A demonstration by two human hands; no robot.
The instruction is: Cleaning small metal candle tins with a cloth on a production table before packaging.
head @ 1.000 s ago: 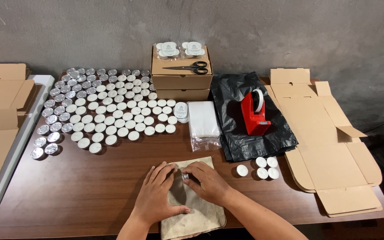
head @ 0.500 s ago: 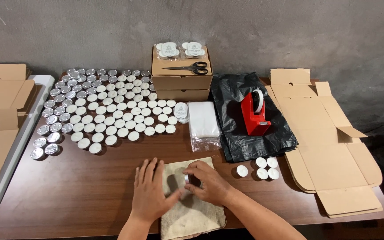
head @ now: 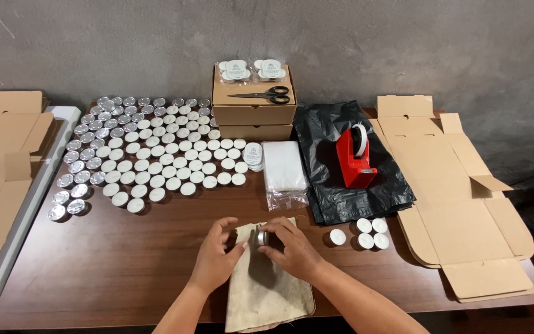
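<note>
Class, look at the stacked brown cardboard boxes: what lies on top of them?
On the boxes lie black-handled scissors and two clear packs of white candles. The boxes' contents are hidden.

Rows of candles (head: 156, 148) fill the bench's (head: 94, 266) left; boxes (head: 253, 105) with scissors (head: 267, 95) on top stand behind, a tape dispenser (head: 355, 158) right, a cloth (head: 267, 284) in front.

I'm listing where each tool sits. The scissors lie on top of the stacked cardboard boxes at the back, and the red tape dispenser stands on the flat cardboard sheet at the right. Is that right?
Not quite. The scissors do lie on the stacked cardboard boxes, but the red tape dispenser stands on the black plastic bag, not on the flat cardboard sheet to its right. The head view shows this.
</note>
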